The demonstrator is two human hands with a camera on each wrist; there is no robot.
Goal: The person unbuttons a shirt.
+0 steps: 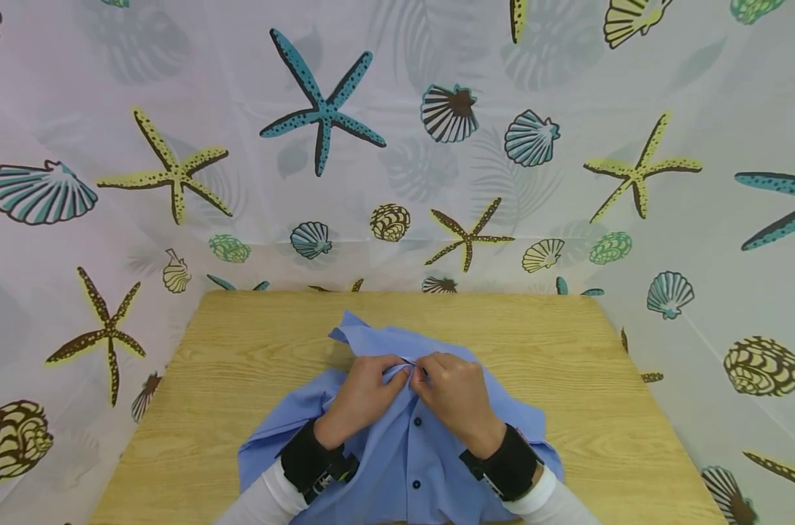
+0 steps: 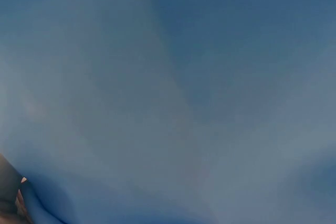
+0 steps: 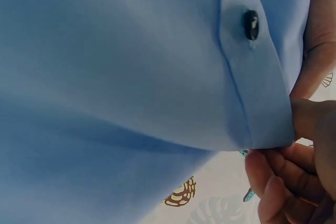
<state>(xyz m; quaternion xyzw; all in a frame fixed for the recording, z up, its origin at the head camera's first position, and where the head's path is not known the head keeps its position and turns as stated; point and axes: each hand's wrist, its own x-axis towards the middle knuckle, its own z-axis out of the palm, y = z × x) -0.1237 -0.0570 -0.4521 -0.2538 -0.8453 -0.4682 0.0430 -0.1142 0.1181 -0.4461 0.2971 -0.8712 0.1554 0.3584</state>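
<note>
A blue button-up shirt point(image 1: 378, 481) lies on the table, its front facing up and its upper part bunched. At the front placket, my left hand point(image 1: 360, 397) pinches the cloth between thumb and index finger. Right beside it, my right hand point(image 1: 459, 397) pinches the placket too, fingertips almost meeting. Below the hands, a dark button point(image 1: 418, 421) and a lower button point(image 1: 416, 484) show on the placket. Close up in the right wrist view, fingers point(image 3: 275, 182) hold the placket's end, near a dark button point(image 3: 252, 24). Blurred blue cloth point(image 2: 173, 98) fills most of the left wrist view.
The wooden table point(image 1: 588, 379) extends to both sides of the shirt. A white curtain point(image 1: 397, 95) printed with starfish and shells hangs behind and along the sides. Black bands point(image 1: 509, 463) with small cameras circle both wrists.
</note>
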